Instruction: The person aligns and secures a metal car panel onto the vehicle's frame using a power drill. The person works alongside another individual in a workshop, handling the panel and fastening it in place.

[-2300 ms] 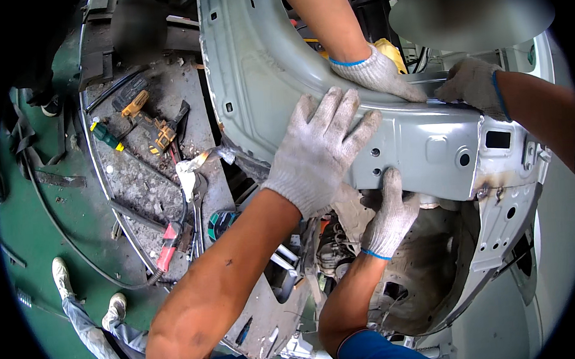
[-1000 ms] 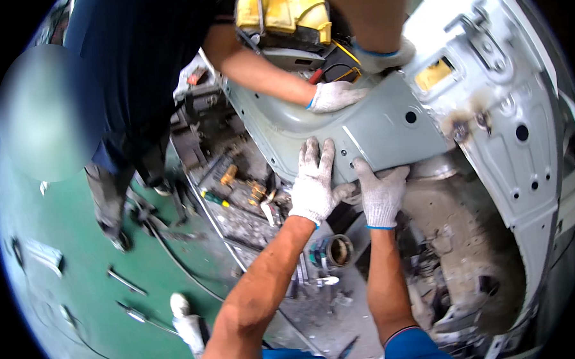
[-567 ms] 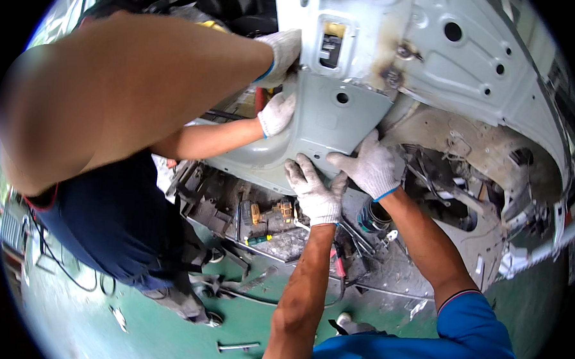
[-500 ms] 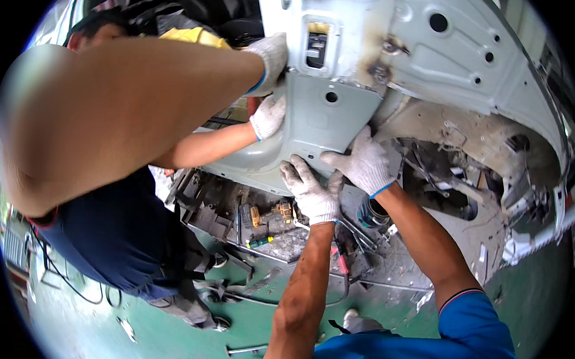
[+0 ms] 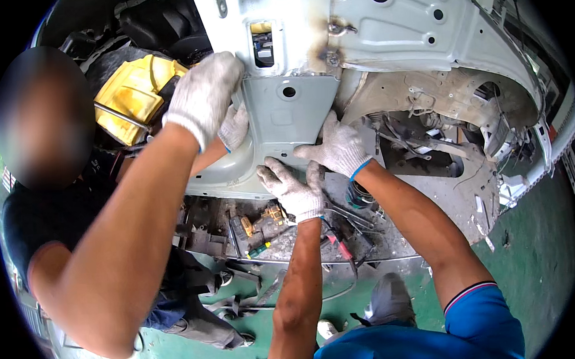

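A co-worker's forearm (image 5: 132, 231) has swung lower; the outspread left hand (image 5: 294, 193) and the right hand (image 5: 340, 145) (grip unclear from here) seemingly steady the grey panel (image 5: 291, 118), wanting even pressure.

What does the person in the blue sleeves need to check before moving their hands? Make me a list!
1. Left hand on the grey-green panel: ok, its gloved fingers lie on the lower part.
2. Right hand at the panel: ok, thumb over the face, fingers by the right edge.
3. Co-worker's upper hand and co-worker's lower hand apart from the person's hands: ok, there are gaps.
4. Loose tools put away: not ok, a yellow-and-black power tool and a red-handled tool lie nearby.
5. Panel fastened along its top edge: cannot tell from this view.
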Available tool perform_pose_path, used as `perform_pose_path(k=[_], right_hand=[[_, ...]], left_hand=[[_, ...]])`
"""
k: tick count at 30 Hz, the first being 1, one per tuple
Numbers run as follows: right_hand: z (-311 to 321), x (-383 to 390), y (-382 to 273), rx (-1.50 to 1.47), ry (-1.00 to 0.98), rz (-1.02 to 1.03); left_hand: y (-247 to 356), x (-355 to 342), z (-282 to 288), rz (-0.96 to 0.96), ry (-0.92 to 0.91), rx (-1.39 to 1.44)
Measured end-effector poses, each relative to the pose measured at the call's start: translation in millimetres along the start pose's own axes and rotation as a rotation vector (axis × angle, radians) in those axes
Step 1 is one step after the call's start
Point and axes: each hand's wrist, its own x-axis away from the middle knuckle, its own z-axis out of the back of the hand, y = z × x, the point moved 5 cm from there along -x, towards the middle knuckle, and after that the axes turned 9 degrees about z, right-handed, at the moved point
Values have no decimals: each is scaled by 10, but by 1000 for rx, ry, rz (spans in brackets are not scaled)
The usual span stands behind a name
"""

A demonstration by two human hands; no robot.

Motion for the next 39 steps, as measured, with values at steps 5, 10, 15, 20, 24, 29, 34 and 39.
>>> perform_pose_path(k=[5,10,15,20,24,29,34,39], right_hand=[[-8,-7,25,-24,15,15],[-16,-31,-9,-77,-48,24],[-65,-26,66,-134,74,85],[-57,-3,71,-141,36,70],[-19,-8,39,-147,46,91],[-79,-29,48,-210,56,109],[-113,-46,102,-222,20,94],[-156,-70,132,-190,17,89]], left_hand=[[-35,9,-39,29,-12,34],[-64,-5,-23,20,16,44],[-94,8,-81,13,27,-17],[-122,30,-101,-15,61,-23],[-128,-3,-100,-39,59,11],[-214,-17,-119,-35,59,1],[-170,-40,-116,-60,70,20],[-153,-31,-107,-42,68,16]])
